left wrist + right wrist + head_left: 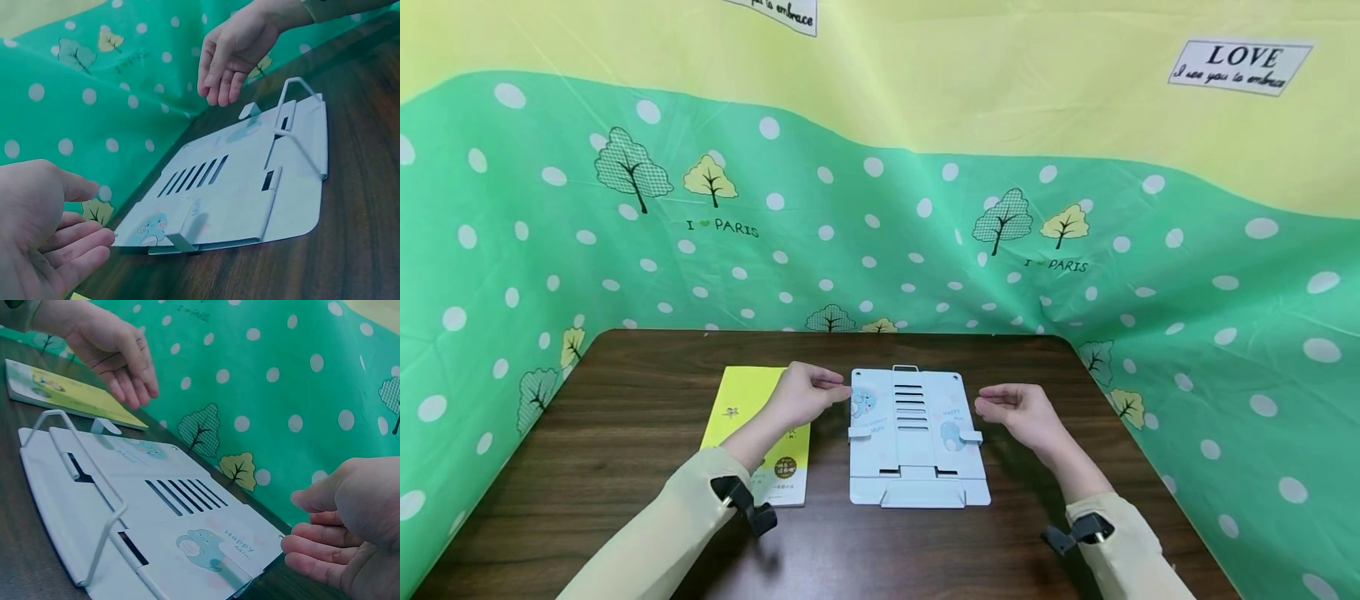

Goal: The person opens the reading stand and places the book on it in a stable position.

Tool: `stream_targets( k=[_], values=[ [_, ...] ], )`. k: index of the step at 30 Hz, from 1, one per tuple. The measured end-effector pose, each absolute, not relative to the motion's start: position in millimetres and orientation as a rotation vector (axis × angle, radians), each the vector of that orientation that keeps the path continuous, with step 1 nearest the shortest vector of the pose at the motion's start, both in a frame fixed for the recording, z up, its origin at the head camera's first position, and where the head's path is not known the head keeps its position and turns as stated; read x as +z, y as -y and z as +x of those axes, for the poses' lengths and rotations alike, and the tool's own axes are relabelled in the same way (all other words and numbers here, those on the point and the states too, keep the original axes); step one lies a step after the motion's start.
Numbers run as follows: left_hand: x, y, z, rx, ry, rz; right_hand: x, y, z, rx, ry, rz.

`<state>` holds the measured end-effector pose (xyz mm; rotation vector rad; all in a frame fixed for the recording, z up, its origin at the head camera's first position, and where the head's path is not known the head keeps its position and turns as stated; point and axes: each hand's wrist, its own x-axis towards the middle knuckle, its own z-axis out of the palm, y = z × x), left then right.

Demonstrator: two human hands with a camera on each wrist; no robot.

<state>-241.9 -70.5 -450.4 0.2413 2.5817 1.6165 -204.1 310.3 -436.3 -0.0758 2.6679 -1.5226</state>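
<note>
From here I read left hand [801, 396] and right hand [1024, 417] as relaxed and empty, flanking the white book stand [919, 447] short of the table's [625, 417] far edge, presumably centred for both to reach.

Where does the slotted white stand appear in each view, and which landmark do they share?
Head: slotted white stand just right of centre, lower half.
Left wrist: slotted white stand around the centre, lying aslant.
Right wrist: slotted white stand lower left, cut by the bottom edge.
Shared landmark: green dotted cloth.
</note>
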Motion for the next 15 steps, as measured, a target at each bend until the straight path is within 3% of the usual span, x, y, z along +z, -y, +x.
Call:
stream_targets(
  k=[15],
  values=[
    [-468, 67, -266, 1.697, -2.353, 0.067, -455, -306, -239, -1.468, -2.67, 0.07]
  ],
)
